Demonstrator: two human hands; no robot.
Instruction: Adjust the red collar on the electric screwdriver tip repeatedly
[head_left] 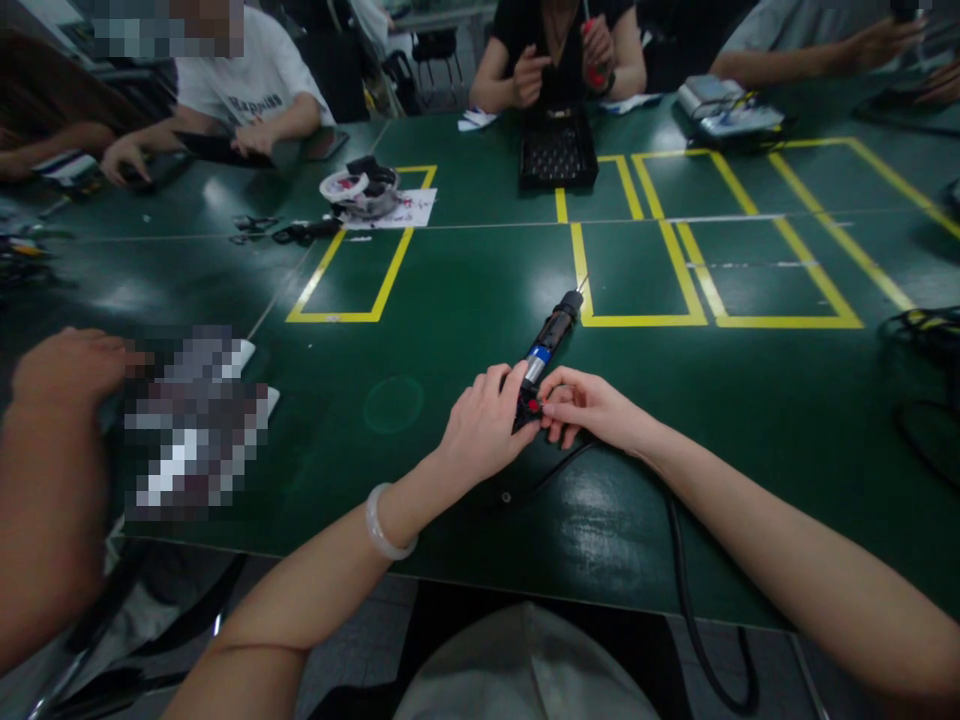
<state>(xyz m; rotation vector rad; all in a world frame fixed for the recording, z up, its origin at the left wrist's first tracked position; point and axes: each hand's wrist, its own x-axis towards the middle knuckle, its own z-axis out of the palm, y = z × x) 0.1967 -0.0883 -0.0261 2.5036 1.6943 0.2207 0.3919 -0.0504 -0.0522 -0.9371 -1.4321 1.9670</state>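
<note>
Right now both hands are close together over the green table [465, 290], working at a slim dark tool [556, 325] with a blue band and a silvery section along its body. It lies slantwise in front of the person, its thin metal tip pointing away and to the right, just by a corner of the yellow tape [645, 321]. The left hand [484, 418], a pale bangle [390, 522] at its wrist, is curled over the tool's near end and holds it. The right hand [589, 400] has thumb and forefinger drawn together there, beside a small red part [533, 405]; from where I stand I can't tell whether they grip anything. A black cable [679, 560] passes under the right forearm and hangs over the near edge in a loop. To the left, another person's arm [56, 430] reaches over the table near a blurred-out patch. Across the way, a black tray [559, 150] stands before a person in a dark top [551, 50], who has a red-handled thing in one hand.
</note>
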